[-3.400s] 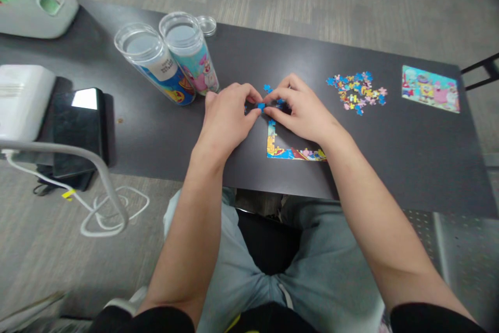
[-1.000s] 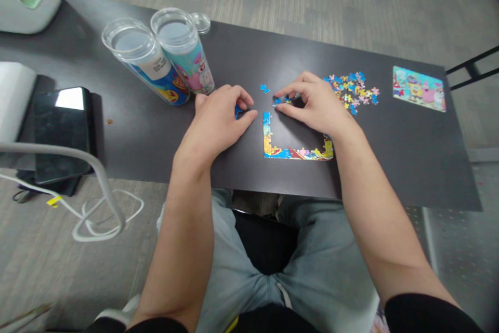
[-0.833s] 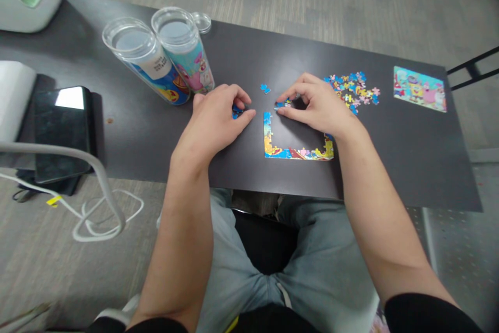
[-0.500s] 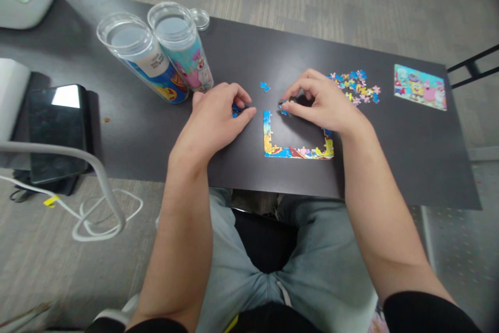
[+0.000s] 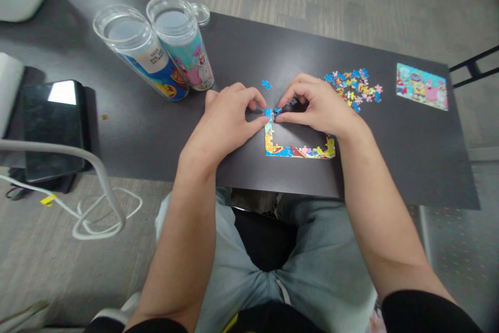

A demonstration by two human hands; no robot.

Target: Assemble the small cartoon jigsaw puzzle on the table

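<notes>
A partly joined jigsaw puzzle (image 5: 284, 151) lies on the dark table, with edge strips along its left, near and right sides. My left hand (image 5: 228, 122) grips its upper left corner between thumb and fingertips. Pinched in my right hand (image 5: 325, 104) is a blue puzzle piece (image 5: 278, 111), just right of that corner; whether it touches the corner is hard to tell. Another blue piece (image 5: 266, 84) lies loose beyond my fingertips. A pile of loose puzzle pieces (image 5: 356, 86) is spread behind my right hand, which also partly covers the puzzle's right side.
Two clear printed canisters (image 5: 197, 65) stand to the left, a clear lid (image 5: 200, 13) behind them. A picture card (image 5: 421, 86) lies far right on the table (image 5: 390, 167). At the left are a black tablet-like device (image 5: 54, 130) and a white cable (image 5: 105, 187).
My left hand has moved right, onto the puzzle's upper left corner. My right hand has brought its piece slightly left, close to that corner. The camera view has shifted a little.
</notes>
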